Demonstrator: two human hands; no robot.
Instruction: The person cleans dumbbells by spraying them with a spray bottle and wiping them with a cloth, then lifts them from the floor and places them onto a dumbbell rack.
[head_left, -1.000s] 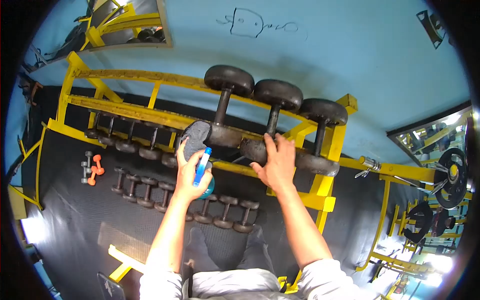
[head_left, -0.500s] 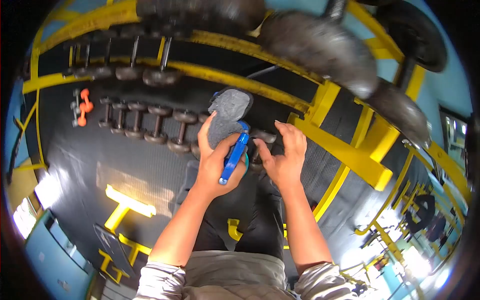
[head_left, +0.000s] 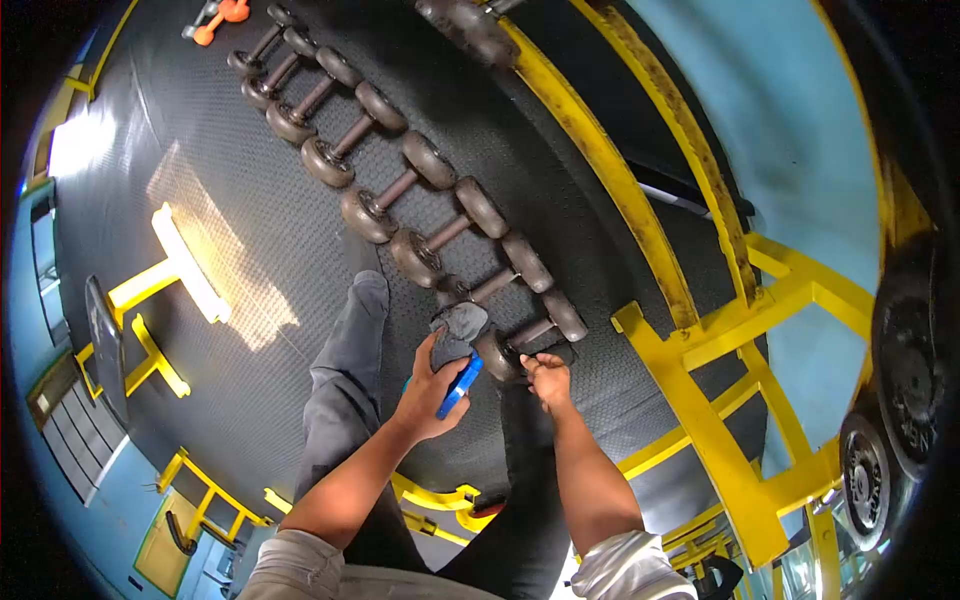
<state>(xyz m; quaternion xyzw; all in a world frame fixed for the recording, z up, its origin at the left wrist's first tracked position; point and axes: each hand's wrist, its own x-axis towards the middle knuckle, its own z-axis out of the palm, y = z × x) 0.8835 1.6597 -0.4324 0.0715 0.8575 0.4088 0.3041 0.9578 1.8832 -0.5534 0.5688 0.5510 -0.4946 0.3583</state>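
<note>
My left hand point(head_left: 432, 398) is closed around a grey cloth point(head_left: 455, 330) and a blue plastic piece point(head_left: 459, 388), whose exact kind I cannot make out. The cloth lies close to the near end of the last dumbbell point(head_left: 497, 356) in a row on the floor. At that dumbbell, my right hand point(head_left: 548, 381) has its fingers curled in, with thumb and fingertips at the near weight beside the handle. Part of the grip is hidden from this angle. Beside it lies another dumbbell point(head_left: 494, 287), partly covered by the cloth.
Several more brown dumbbells point(head_left: 398, 190) run up and left across the black mat point(head_left: 250, 190). A yellow steel rack point(head_left: 700, 400) stands at the right, with weight plates point(head_left: 866, 475) beyond. Orange dumbbells point(head_left: 235, 10) are at the top left, a yellow stand point(head_left: 180, 265) below them.
My view has turned and come lower over the dumbbell row. My right hand, open in the air before, is now curled at the last dumbbell. The cloth and blue piece stay in my left.
</note>
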